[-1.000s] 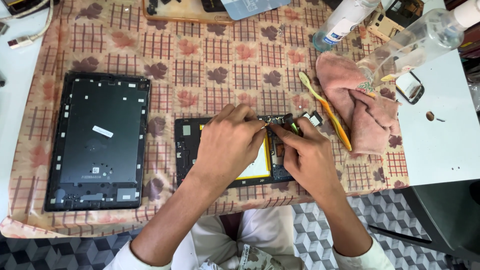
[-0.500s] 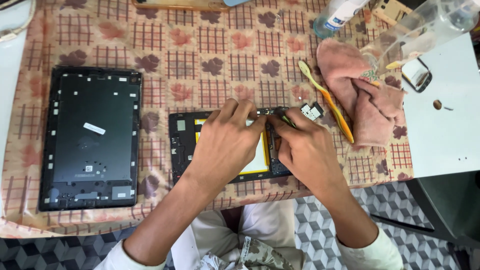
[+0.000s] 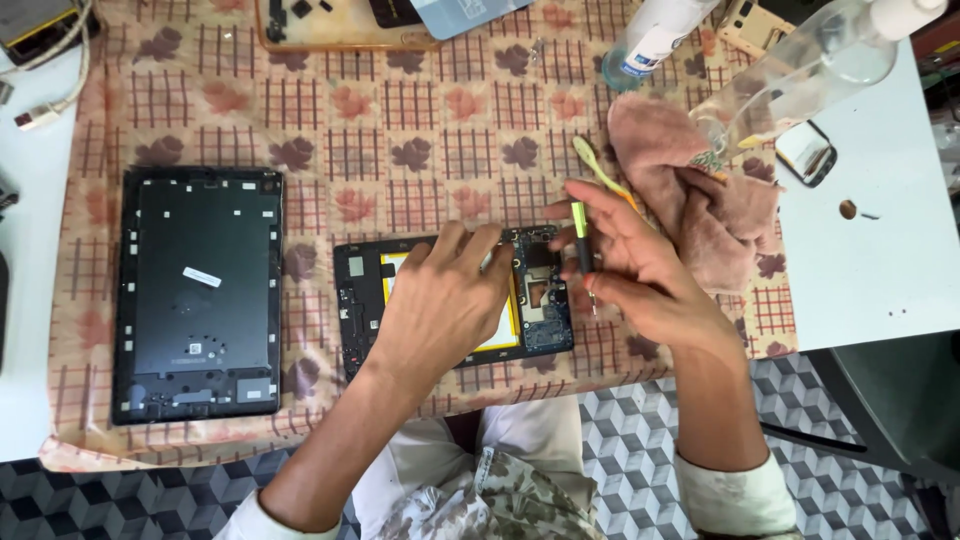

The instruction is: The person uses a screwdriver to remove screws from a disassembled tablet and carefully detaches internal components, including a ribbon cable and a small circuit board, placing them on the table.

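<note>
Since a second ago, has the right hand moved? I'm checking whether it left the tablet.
Yes. The right hand, holding a screwdriver, has lifted off the opened tablet rightward, toward the pink cloth.

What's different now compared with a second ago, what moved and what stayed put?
The right hand has lifted off the opened tablet and drawn to the right, holding a small green-handled screwdriver upright in its fingers. The left hand stays pressed flat on the tablet. The detached back cover, pink cloth and toothbrush lie where they were.
</note>
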